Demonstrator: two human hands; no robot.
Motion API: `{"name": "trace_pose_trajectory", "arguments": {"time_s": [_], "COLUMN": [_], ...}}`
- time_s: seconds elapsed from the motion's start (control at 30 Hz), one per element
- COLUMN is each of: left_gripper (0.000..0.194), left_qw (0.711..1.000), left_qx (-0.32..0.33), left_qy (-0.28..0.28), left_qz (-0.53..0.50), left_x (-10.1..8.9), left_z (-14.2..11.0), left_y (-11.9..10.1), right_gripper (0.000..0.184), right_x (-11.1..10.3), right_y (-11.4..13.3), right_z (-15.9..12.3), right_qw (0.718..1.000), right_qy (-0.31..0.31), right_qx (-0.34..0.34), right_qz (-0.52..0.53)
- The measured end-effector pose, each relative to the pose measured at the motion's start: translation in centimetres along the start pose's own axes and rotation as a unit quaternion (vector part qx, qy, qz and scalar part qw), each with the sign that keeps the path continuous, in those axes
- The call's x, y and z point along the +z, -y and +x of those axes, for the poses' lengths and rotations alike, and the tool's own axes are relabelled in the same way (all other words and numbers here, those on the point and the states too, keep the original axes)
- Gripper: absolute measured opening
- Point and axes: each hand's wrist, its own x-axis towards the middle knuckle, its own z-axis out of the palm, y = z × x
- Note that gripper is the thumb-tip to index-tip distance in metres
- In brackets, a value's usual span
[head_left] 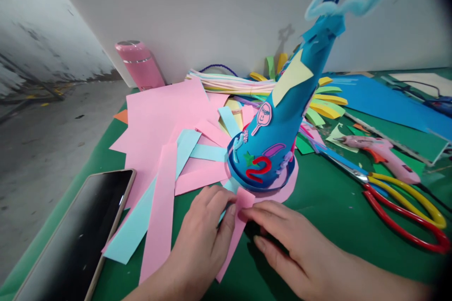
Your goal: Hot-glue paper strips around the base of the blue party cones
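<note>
A blue paper cone hat (pixel 286 103) stands tilted on a pink paper base (pixel 287 188). It bears a red "2", a pale yellow star and a light blue fuzzy wire at its tip. At its near edge lies a pink paper strip (pixel 233 244). My left hand (pixel 208 230) has thumb and fingers closed on the strip's left side. My right hand (pixel 293 244) touches the strip's right edge with outstretched fingertips, its thumb apart. Light blue strips (pixel 132 225) and another pink strip (pixel 160 216) fan out to the left.
A phone (pixel 77 235) lies at the left table edge. Pink sheets (pixel 155 113) and a pink bottle (pixel 141 66) are behind it. Scissors (pixel 367 178) and a pink glue gun (pixel 384 150) lie right, before a blue sheet (pixel 384 99). A pale wall (pixel 212 19) rises behind.
</note>
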Motion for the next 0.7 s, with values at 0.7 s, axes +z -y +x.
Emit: {"name": "trace_pose_trajectory", "arguments": {"time_s": [0.7], "left_gripper": [0.025], "left_qw": [0.995], "left_qx": [0.027], "left_qy": [0.076], "left_qz": [0.065], "left_x": [-0.04], "left_z": [0.23], "left_y": [-0.21], "right_gripper": [0.027], "right_x": [0.21], "right_y": [-0.07], "right_z": [0.31], "right_qw": [0.982], "right_qy": [-0.011], "right_qx": [0.150], "right_qz": [0.111]}}
